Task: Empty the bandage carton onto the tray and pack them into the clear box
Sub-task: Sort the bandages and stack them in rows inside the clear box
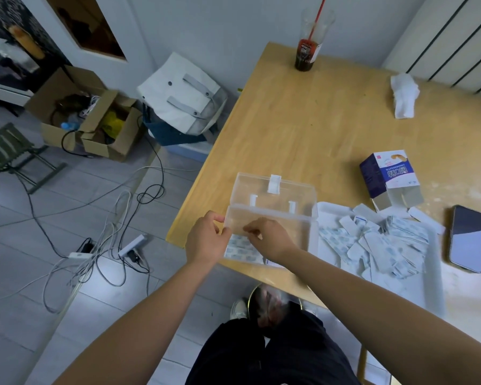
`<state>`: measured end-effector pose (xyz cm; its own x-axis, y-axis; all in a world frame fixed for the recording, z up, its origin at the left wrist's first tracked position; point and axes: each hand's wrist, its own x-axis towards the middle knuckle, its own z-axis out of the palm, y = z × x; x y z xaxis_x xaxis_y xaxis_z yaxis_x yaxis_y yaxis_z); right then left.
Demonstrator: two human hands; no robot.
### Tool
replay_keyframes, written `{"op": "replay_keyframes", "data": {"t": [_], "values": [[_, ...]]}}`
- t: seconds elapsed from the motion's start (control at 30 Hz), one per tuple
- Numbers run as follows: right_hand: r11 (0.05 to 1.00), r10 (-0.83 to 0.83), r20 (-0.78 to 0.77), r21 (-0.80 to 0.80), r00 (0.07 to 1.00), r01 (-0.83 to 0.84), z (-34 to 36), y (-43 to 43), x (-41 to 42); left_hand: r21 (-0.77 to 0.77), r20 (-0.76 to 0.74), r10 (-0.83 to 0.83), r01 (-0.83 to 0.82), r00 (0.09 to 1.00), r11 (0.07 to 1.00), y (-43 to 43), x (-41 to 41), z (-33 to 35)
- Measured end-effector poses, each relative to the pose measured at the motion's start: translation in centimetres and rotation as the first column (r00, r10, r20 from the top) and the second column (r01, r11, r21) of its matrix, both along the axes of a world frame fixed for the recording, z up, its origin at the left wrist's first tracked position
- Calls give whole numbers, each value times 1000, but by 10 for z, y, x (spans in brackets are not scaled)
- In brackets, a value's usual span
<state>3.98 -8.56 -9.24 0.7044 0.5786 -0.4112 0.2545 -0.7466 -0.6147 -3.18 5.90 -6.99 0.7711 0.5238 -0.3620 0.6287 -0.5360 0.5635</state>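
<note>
The clear box (289, 226) stands open near the table's front left corner, its lid (275, 190) tipped back. Some bandages (240, 250) lie in its near left part. My left hand (207, 238) grips the box's left wall. My right hand (270, 236) reaches inside the box with fingers curled over the bandages; whether it pinches one is hidden. To the right, the white tray (433, 273) holds a heap of loose bandages (383, 243). Behind the tray, the blue and white bandage carton (386, 176) lies on its side with its flap open.
A dark phone (468, 237) lies right of the tray. A drink cup with a red straw (308, 45) and crumpled tissue (404, 95) sit at the table's far side. The table's left edge is just beside the box. Cables, cardboard boxes and a bag lie on the floor.
</note>
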Motion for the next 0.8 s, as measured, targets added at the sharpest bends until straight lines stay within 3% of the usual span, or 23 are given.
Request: {"op": "replay_keyframes", "data": {"t": [0.1, 0.2, 0.3, 0.37, 0.4, 0.43, 0.57, 0.73, 0.8], "values": [[978, -65, -37, 194, 997, 71, 26, -22, 6, 72, 23, 34, -36, 999, 997, -5, 3, 4], [925, -230, -55, 297, 972, 236, 44, -52, 19, 148, 173, 5, -31, 985, 988, -21, 17, 17], [867, -387, -63, 315, 920, 386, 48, -91, 31, 128, 312, -146, 111, 939, 986, -52, 41, 26], [849, -451, -63, 279, 891, 449, 43, -104, 33, 96, 326, -273, 256, 905, 962, -64, 48, 28], [788, -580, -43, 221, 813, 574, 43, -174, 39, 50, 318, -429, 437, 846, 898, -132, 71, 29], [788, -599, -32, 154, 800, 596, 38, -192, 42, 39, 281, -523, 535, 804, 844, -147, 76, 28], [865, -500, -135, -123, 855, 486, 23, -233, 42, -5, 187, -712, 725, 677, 688, -186, 86, 18], [772, -632, 58, -44, 773, 634, 18, -290, 58, -118, 31, -771, 768, 636, 629, -235, 99, -1], [790, -600, 167, -34, 783, 613, 14, -304, 71, -139, -16, -785, 776, 619, 615, -244, 105, -7]]}}
